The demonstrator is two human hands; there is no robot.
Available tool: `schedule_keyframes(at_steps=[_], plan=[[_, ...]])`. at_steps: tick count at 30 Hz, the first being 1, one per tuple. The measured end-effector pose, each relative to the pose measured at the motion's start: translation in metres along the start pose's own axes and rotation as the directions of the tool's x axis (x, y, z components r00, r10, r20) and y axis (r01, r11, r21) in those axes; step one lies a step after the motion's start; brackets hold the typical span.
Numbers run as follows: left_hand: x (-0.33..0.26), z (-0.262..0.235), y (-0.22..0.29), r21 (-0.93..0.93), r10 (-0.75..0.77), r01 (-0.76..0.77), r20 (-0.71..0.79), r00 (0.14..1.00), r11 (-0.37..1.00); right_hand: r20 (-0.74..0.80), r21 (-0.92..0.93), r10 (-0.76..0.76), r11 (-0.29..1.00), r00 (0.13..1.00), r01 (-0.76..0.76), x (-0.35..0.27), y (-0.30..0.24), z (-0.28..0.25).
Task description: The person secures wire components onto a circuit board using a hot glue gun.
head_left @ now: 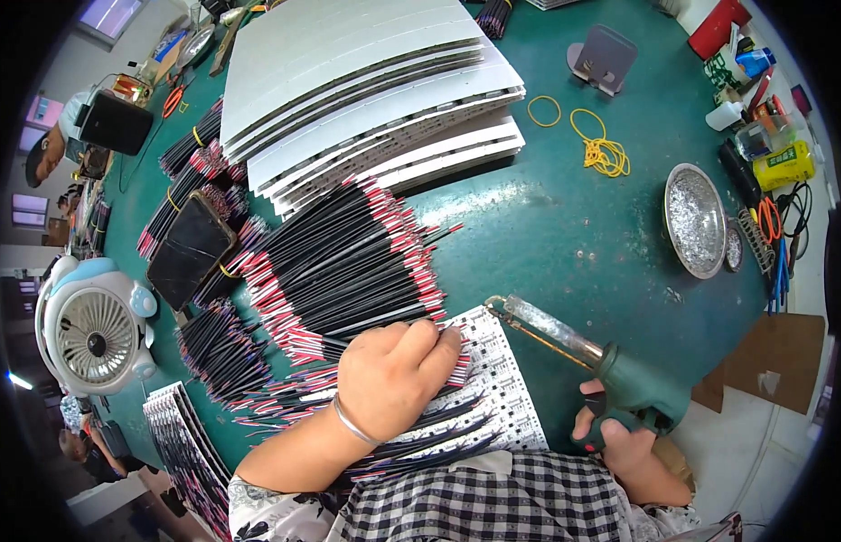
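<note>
My left hand [393, 366], a bracelet at its wrist, is closed with its fingertips on a thin wire at the edge of the white circuit board sheet [506, 384]. The fingers partly hide that wire. Black wires with red and white ends [348, 262] lie in a broad pile just beyond the hand. More wires spread across the board's near part. My right hand [619, 443] grips a green soldering gun [642, 388] by its handle. Its thin bent tip points left, close to the board's far corner.
Stacked white board sheets [357, 72] fill the far left. A cracked phone [194, 248] lies on wire bundles, beyond a fan [95, 334]. To the right are a metal bowl [694, 221], tools and bottles. Yellow bands [606, 154] and a grey stand [604, 59] sit farther back.
</note>
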State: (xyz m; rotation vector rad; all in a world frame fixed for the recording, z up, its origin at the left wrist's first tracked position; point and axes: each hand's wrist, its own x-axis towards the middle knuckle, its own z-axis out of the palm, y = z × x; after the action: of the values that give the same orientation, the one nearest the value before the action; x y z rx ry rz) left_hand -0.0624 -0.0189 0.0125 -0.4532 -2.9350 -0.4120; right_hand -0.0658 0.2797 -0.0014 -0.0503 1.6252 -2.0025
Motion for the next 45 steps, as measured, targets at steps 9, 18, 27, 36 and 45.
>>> schedule_keyframes(at_steps=[9,18,27,36,45], plan=[[-0.003,0.003,0.002,-0.002,-0.011,0.011,-0.095,0.995,1.0,0.042,-0.173,-0.049,0.983,0.998,0.055,-0.015,0.012,0.005],[0.024,-0.084,0.008,0.308,0.187,-0.083,-0.325,0.927,0.948,-0.209,-0.064,-0.167,0.985,0.963,0.157,0.006,-0.003,-0.012],[0.016,0.006,0.017,0.008,0.015,-0.014,-0.077,0.997,1.0,0.115,-0.61,-0.198,0.759,0.973,0.227,-0.007,-0.017,-0.032],[0.017,0.014,0.014,0.016,0.004,-0.004,-0.053,0.999,1.0,0.028,-0.462,-0.021,0.886,0.999,0.032,-0.001,-0.017,-0.016],[0.017,0.012,0.014,0.008,-0.017,0.018,-0.038,0.999,1.0,0.112,-0.681,-0.157,0.707,0.981,0.191,0.0,-0.005,-0.015]])
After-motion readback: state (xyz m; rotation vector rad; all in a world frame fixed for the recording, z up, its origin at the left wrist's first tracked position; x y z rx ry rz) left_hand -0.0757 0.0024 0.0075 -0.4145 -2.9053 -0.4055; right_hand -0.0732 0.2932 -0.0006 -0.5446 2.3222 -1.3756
